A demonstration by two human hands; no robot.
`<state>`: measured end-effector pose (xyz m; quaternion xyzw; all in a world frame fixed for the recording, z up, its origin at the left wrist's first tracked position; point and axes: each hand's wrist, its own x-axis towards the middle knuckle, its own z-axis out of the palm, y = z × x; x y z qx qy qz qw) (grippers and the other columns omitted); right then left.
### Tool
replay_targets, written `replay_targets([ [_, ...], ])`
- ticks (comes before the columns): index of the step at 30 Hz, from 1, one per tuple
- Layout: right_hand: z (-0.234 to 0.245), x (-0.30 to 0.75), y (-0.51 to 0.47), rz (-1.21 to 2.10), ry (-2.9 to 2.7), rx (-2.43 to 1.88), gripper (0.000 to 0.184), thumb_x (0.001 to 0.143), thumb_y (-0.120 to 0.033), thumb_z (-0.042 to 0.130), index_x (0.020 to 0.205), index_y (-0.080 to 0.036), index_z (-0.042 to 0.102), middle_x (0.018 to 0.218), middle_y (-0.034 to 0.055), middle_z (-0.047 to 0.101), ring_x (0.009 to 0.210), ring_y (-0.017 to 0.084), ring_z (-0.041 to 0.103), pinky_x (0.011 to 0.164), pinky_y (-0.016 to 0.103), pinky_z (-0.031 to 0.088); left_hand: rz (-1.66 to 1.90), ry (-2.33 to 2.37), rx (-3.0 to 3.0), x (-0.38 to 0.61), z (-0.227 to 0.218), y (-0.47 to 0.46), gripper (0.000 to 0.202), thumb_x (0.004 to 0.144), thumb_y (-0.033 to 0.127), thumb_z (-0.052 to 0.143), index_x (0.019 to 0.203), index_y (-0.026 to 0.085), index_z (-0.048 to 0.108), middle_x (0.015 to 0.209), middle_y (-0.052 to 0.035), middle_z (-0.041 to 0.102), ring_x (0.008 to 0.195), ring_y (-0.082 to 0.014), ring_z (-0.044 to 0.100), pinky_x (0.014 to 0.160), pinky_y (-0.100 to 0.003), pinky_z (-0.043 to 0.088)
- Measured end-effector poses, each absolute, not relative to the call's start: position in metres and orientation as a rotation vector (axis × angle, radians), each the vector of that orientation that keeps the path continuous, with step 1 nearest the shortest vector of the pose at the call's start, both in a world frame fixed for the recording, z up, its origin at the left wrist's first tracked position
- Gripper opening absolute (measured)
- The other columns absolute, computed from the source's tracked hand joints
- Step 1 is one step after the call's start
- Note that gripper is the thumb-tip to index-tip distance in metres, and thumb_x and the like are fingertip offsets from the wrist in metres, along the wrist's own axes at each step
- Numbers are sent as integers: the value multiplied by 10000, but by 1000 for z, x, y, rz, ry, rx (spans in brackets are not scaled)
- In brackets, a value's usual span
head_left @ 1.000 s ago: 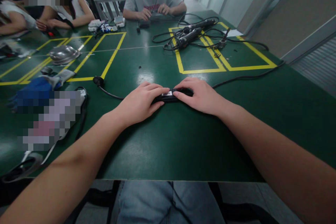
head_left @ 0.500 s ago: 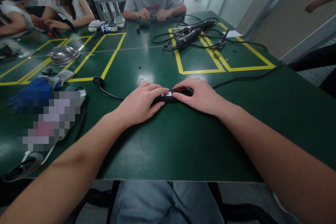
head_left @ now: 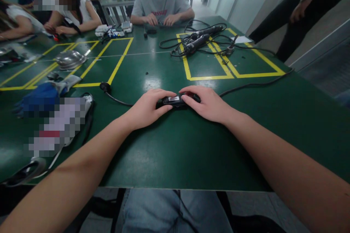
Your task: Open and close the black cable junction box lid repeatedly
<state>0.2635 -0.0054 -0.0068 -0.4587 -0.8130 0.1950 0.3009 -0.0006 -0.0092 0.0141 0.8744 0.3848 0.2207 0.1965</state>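
A slim black corded device [head_left: 175, 99] with a white label lies on the green table in front of me. My left hand [head_left: 150, 108] grips its left end, thumb on the near side and fingers over the far side. At the right end, my right hand [head_left: 204, 102] holds it with bent fingers and thumb; the palm side is hidden. From the left end a black cord [head_left: 120, 100] runs to a round black plug [head_left: 105, 87]. Another black cable [head_left: 254, 84] leads away from the right end toward the table's right edge.
Black cylindrical corded tools [head_left: 197, 43] lie tangled inside yellow tape outlines at the back right. On the left are a metal bowl-like part [head_left: 70, 59], blue gloves [head_left: 41, 96] and a blurred-out pouch-like item [head_left: 58, 125]. A person [head_left: 162, 3] sits opposite; another stands at the right.
More of the device's label shows between my hands, which stay at its two ends. The view has shifted slightly. A person's legs and hand have come further into view at the right.
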Motion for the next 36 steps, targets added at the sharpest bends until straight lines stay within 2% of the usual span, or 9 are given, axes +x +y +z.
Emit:
replay_targets([
  [3, -7, 262, -6, 572, -2093, -1251, 307, 1125, -408, 547, 1245, -237, 771, 1081, 81, 845, 987, 286, 767, 887, 417, 576, 715, 1216, 2324, -2, 13, -5, 332, 1033, 325, 696, 1343, 208, 724, 1284, -98, 819, 1131, -273, 758, 1007, -447, 618],
  [7, -5, 261, -7, 585, -2071, -1254, 159, 1055, -366, 646, 1142, -246, 705, 1009, 66, 816, 927, 267, 752, 841, 398, 577, 739, 1527, 2326, -10, 10, 5, 168, 964, 322, 737, 1090, 222, 688, 1126, -90, 812, 1014, -288, 735, 936, -474, 617],
  [10, -3, 263, -7, 549, -2152, -1244, 72, 986, -319, 711, 991, -252, 686, 932, 49, 780, 870, 251, 724, 799, 386, 558, 711, 1604, 2342, -17, 6, 12, 93, 947, 297, 724, 1001, 236, 679, 1080, -90, 819, 986, -297, 720, 923, -486, 612],
  [13, 0, 265, -7, 533, -2224, -1225, 74, 956, -292, 727, 919, -250, 678, 894, 38, 756, 819, 233, 693, 771, 375, 535, 666, 1631, 2351, -19, 5, 15, 75, 954, 292, 708, 996, 229, 708, 1084, -100, 821, 1021, -314, 722, 956, -512, 608],
  [17, 2, 265, -7, 550, -2243, -1208, 69, 952, -285, 741, 927, -248, 688, 888, 35, 752, 785, 222, 674, 748, 364, 524, 770, 1540, 2486, -17, 11, 10, 133, 996, 292, 663, 998, 206, 765, 1286, -133, 788, 1189, -332, 695, 1105, -556, 563],
  [19, 2, 265, -7, 562, -2238, -1208, 60, 958, -283, 745, 936, -248, 701, 887, 32, 755, 778, 221, 672, 740, 361, 523, 741, 1398, 2587, -15, 16, 4, 192, 1023, 324, 639, 1024, 201, 786, 1225, -134, 785, 1141, -323, 699, 1068, -533, 575],
  [22, 1, 265, -7, 573, -2235, -1210, 27, 969, -263, 744, 959, -246, 726, 911, 31, 770, 797, 220, 682, 751, 355, 524, 520, 1168, 2661, -12, 23, -3, 217, 1035, 361, 636, 1051, 202, 782, 1037, -102, 777, 977, -283, 712, 945, -459, 592],
  [28, 0, 264, -7, 511, -2238, -1199, 50, 992, -266, 748, 949, -250, 769, 941, 41, 790, 832, 227, 698, 779, 357, 526, 470, 1250, 2585, -11, 23, -5, 161, 1037, 361, 662, 1006, 218, 731, 929, -50, 761, 830, -235, 701, 773, -364, 524],
  [36, -2, 265, -5, 517, -2203, -1187, 45, 967, -282, 767, 946, -248, 787, 917, 39, 784, 793, 222, 684, 765, 367, 539, 448, 1250, 2612, -10, 19, -4, 175, 1077, 352, 611, 1084, 217, 722, 1036, -75, 715, 883, -247, 679, 777, -378, 514],
])
